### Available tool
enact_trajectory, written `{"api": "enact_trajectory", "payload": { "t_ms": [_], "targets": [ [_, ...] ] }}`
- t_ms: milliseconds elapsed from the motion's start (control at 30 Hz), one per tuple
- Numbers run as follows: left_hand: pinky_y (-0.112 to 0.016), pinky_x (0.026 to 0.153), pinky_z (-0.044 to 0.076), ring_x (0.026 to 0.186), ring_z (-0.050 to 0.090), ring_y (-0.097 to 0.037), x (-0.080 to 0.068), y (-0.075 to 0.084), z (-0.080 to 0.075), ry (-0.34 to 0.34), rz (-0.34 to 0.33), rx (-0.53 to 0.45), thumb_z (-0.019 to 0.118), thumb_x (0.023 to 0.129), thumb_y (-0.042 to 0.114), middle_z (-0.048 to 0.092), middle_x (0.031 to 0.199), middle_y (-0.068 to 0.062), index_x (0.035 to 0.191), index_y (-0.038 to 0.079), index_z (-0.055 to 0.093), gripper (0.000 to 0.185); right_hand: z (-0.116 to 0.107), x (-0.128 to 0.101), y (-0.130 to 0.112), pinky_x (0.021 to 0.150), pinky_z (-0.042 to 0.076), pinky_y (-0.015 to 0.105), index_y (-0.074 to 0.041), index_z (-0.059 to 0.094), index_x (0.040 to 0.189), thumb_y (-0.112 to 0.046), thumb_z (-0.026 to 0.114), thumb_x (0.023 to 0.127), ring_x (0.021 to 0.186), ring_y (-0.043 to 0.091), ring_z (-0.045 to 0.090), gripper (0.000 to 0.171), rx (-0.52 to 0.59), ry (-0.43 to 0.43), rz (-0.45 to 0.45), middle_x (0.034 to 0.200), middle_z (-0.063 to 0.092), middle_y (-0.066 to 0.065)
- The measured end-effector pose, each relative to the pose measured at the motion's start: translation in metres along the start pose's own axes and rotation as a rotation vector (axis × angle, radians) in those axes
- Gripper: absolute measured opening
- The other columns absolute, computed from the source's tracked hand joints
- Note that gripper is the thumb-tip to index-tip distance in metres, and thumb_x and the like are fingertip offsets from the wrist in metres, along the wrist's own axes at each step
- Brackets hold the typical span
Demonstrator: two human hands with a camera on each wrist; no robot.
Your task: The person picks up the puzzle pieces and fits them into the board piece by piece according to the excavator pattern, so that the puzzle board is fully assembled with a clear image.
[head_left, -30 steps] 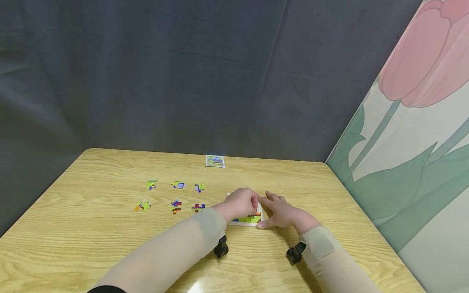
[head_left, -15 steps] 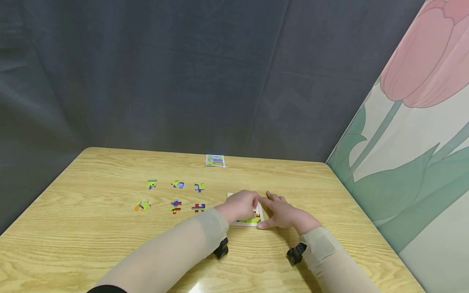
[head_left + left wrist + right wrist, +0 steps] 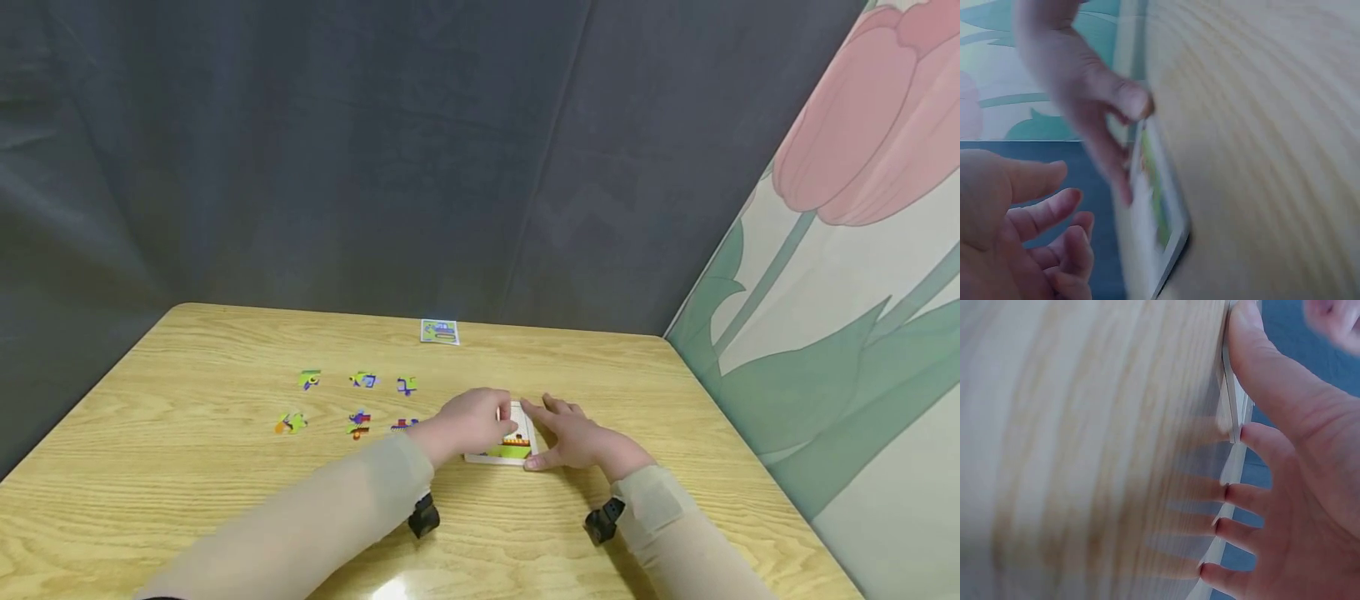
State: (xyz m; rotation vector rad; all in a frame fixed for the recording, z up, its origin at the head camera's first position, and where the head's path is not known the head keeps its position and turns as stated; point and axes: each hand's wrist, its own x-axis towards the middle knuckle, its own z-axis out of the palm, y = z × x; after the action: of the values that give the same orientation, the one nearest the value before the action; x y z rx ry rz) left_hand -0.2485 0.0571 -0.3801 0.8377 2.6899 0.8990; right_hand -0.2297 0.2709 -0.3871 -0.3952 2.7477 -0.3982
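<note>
A small jigsaw puzzle tray [image 3: 533, 433] with a pale frame lies flat on the table; green, red and orange picture pieces [image 3: 513, 450] fill its near side. My left hand [image 3: 472, 419] hovers over the tray's left part and hides it. In the left wrist view, this left hand [image 3: 1019, 228] has loosely bent fingers, thumb apart from them, nothing between. On the tray's right side rests my right hand [image 3: 572, 437], fingers spread. The right wrist view shows the thumb of the right hand [image 3: 1297, 419] on the tray's edge [image 3: 1230, 394] and fingertips touching the table.
Several loose puzzle pieces lie left of the tray, among them a green one [image 3: 291, 422], a blue-and-red one [image 3: 358, 423] and one partly behind the left wrist [image 3: 404, 424]. A picture card [image 3: 439, 332] lies near the table's back edge. A dark curtain [image 3: 375, 167] hangs behind.
My left hand has moved left and up off the near pieces, uncovering more of the tray and a red-and-orange piece. The right hand has stayed at the tray's edge.
</note>
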Motion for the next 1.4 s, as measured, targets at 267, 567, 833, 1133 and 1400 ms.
{"api": "enact_trajectory", "payload": {
  "t_ms": [267, 567, 833, 1133, 1400],
  "targets": [
    [-0.033, 0.056, 0.04, 0.061, 0.049, -0.016, -0.051, -0.044, -0.06, 0.081, -0.069, 0.06, 0.07, 0.092, 0.027, 0.055, 0.073, 0.002, 0.079, 0.021, 0.059, 0.019, -0.001, 0.005, -0.001, 0.102, 0.023, 0.07, -0.023, 0.024, 0.158, -0.055, 0.075, 0.078, 0.142, 0.049, 0.014, 0.1, -0.039, 0.002, 0.023, 0.16, 0.014, 0.022],
    [-0.035, 0.055, 0.036, 0.062, 0.045, -0.019, -0.109, -0.13, -0.099, 0.148, -0.208, 0.061, 0.074, 0.086, 0.016, 0.051, 0.079, -0.004, 0.087, 0.015, 0.061, 0.013, -0.002, 0.001, 0.0, 0.103, 0.023, 0.069, -0.019, 0.025, 0.158, -0.053, 0.076, 0.078, 0.142, 0.05, 0.014, 0.1, -0.012, -0.003, 0.018, 0.16, 0.014, 0.024],
    [-0.036, 0.057, 0.038, 0.066, 0.046, -0.022, -0.146, -0.17, -0.116, 0.141, -0.318, 0.045, 0.079, 0.083, 0.015, 0.051, 0.085, -0.008, 0.111, 0.002, 0.057, 0.039, -0.003, 0.001, 0.001, 0.104, 0.021, 0.07, -0.017, 0.025, 0.157, -0.051, 0.076, 0.079, 0.142, 0.051, 0.012, 0.099, 0.008, -0.003, -0.014, 0.159, 0.013, 0.026],
    [-0.037, 0.061, 0.036, 0.071, 0.045, -0.023, -0.152, -0.183, -0.119, 0.126, -0.31, 0.012, 0.077, 0.085, 0.016, 0.052, 0.087, -0.008, 0.11, 0.003, 0.059, 0.033, -0.002, 0.003, 0.002, 0.104, 0.021, 0.07, -0.018, 0.025, 0.158, -0.051, 0.075, 0.079, 0.142, 0.05, 0.012, 0.099, 0.005, -0.004, -0.01, 0.159, 0.014, 0.025],
    [-0.036, 0.062, 0.035, 0.071, 0.045, -0.023, -0.148, -0.185, -0.115, 0.149, -0.288, 0.043, 0.078, 0.083, 0.01, 0.051, 0.083, -0.006, 0.094, 0.005, 0.056, 0.025, -0.001, 0.003, 0.0, 0.103, 0.022, 0.07, -0.019, 0.026, 0.158, -0.052, 0.075, 0.078, 0.142, 0.05, 0.013, 0.099, -0.012, -0.003, 0.006, 0.16, 0.014, 0.024]
  ]
}}
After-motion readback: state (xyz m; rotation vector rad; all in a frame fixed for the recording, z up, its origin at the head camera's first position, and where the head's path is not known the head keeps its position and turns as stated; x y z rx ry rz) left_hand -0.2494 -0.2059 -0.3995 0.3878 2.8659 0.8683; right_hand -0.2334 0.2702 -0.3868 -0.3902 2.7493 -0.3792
